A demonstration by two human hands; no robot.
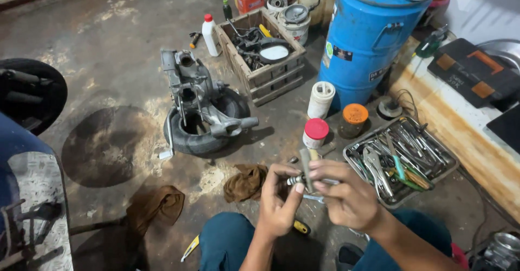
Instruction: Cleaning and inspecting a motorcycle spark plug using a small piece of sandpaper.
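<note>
My left hand point(279, 200) and my right hand point(346, 195) meet over my knees, low in the head view. Between their fingertips they hold a small metal part point(297, 180) with a threaded, shiny end. A flat grey tool point(306, 165) stands up from between the fingers; which hand grips it is unclear. A wrench point(314, 198) lies on the floor under the hands. Ahead on the concrete, a grey engine casing point(197, 95) rests on a small black tyre point(189, 135).
A metal tray of hand tools point(401, 160) sits to the right. Two brown rags point(246, 183) point(157, 206) lie on the floor. A wooden crate of parts point(265, 51), a blue drum point(371, 38), jars point(315, 133) and a white bottle point(209, 35) stand behind.
</note>
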